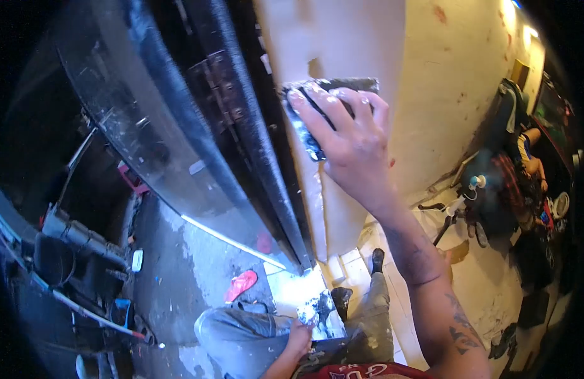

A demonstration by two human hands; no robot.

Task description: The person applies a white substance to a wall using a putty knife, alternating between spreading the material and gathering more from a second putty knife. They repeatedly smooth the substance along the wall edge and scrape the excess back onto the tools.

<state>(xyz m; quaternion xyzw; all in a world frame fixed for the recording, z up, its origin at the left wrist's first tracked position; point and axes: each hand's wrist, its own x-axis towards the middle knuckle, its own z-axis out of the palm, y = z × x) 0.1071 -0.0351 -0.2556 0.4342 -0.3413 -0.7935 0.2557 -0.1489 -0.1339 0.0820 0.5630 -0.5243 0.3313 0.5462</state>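
High in front of me, my right hand [355, 129] is closed round the dark handle of a flat plastering trowel [314, 148]. White smears cover its fingertips, and the blade lies against the pale wall edge [342, 202] beside the dark metal door frame [241, 126]. Down by my lap, my left hand [298, 339] is closed at the side of a flat plate [330, 316] smeared with white paste. A whitish lump [309, 312] shows just above its fingers, and glare blurs the details there.
A dark door [153, 120] stands at the left, hinged to the frame. A red flip-flop [241, 285] lies on the wet-looking floor [178, 271]. At the right, a person [530, 161] sits near a pedestal-like blue-and-white object [476, 182] and cluttered dark items.
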